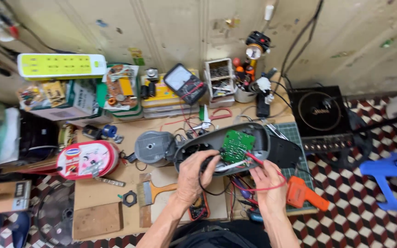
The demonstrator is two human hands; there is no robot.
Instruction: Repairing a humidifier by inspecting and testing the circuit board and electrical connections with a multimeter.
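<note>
An opened grey and black appliance housing [263, 142] lies on the workbench with a green circuit board [236, 145] inside. My left hand [197, 173] rests on the housing's near edge, pinching a black probe lead. My right hand [266, 178] holds a red probe [252, 159] whose tip points toward the green board. A red lead loops around my right hand. A small multimeter [199, 210] lies under my left wrist, partly hidden.
A paintbrush [155, 190], a black nut [129, 198], an orange soldering gun [304, 195] and a red oval tin [87, 159] lie around. Boxes, an analog meter [184, 82] and a power strip [60, 65] line the wall. A black induction cooker [323, 118] and blue stool [394, 179] stand at right.
</note>
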